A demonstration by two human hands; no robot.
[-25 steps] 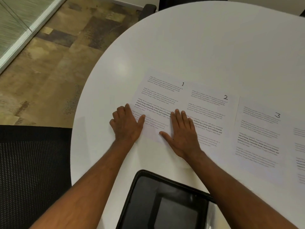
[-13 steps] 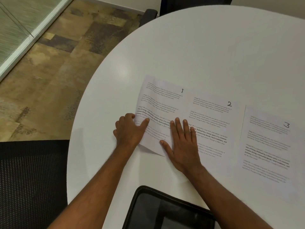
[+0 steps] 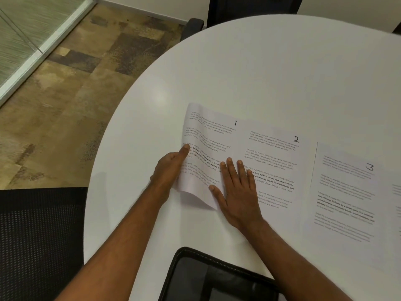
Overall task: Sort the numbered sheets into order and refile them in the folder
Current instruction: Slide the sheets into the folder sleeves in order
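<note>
Printed sheets lie in a row on the round white table [image 3: 260, 68]. Sheet 1 [image 3: 212, 135] is at the left, and its left edge curls up off the table. My left hand [image 3: 169, 170] grips that raised edge, thumb on top and fingers underneath. My right hand [image 3: 236, 192] lies flat with straight fingers across the seam between sheet 1 and sheet 2 [image 3: 275, 153]. Sheet 3 [image 3: 345, 192] lies flat to the right. Another sheet [image 3: 397, 192] shows only at the right border. The black zip folder [image 3: 217, 276] lies open at the near table edge.
A black mesh chair [image 3: 39, 242] stands at the near left, beside the table. Another dark chair [image 3: 249, 9] stands at the far side. Patterned brown floor [image 3: 76, 83] and a glass partition [image 3: 26, 33] lie to the left.
My left hand has slid under sheet 1's left edge and lifted it, so the sheet now curls up. My right hand has stayed flat on the sheets. The view has shifted a little.
</note>
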